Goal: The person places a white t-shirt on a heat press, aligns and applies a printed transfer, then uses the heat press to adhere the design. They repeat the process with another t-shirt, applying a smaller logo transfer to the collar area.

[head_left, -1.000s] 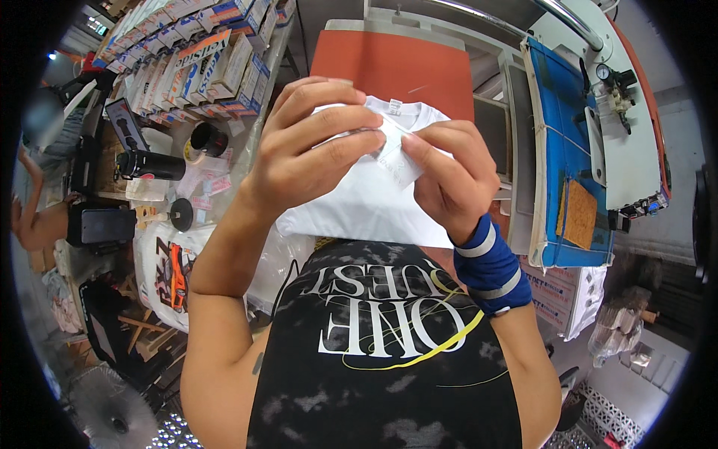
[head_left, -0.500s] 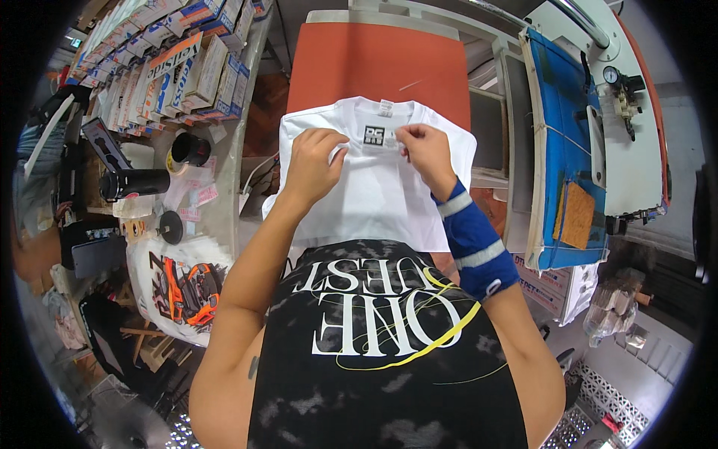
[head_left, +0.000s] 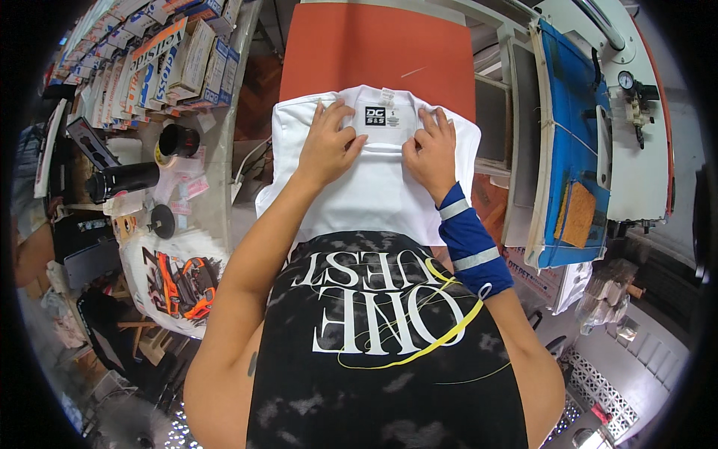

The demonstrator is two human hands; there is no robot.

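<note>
Through the head view I am looking down at 2 bare hands working on a white T-shirt (head_left: 366, 198). The shirt is lying on a red board (head_left: 374, 45), covering its nearer part and reaching slightly past its left and right edges, while the strip along the far edge is showing bare. The neckline is pointing toward that far edge. Inside it I am seeing a black-and-white printed label (head_left: 375, 116), and a small pale tag (head_left: 387, 97) is sitting at the back of the collar.

The left hand (head_left: 327, 150) is resting at the left side of the neckline, fingers extending toward the far edge, its thumb lying near the front of the collar. The right hand (head_left: 431, 153) is touching the right side of the neckline with fingers bending. Both are keeping only a narrow gap between thumb and fingers; I cannot tell whether either is pinching cloth. A blue band (head_left: 473, 254) with 2 pale stripes is wrapping the right forearm.

Beyond the board's right edge, a blue panel (head_left: 572, 120) is standing with a brown pad (head_left: 574, 215) on it. Left of the board, a grey table (head_left: 218, 153) is carrying boxes (head_left: 179, 67) toward its far end, a black cup (head_left: 179, 140) and a printed white garment (head_left: 183, 288) toward its near end.
</note>
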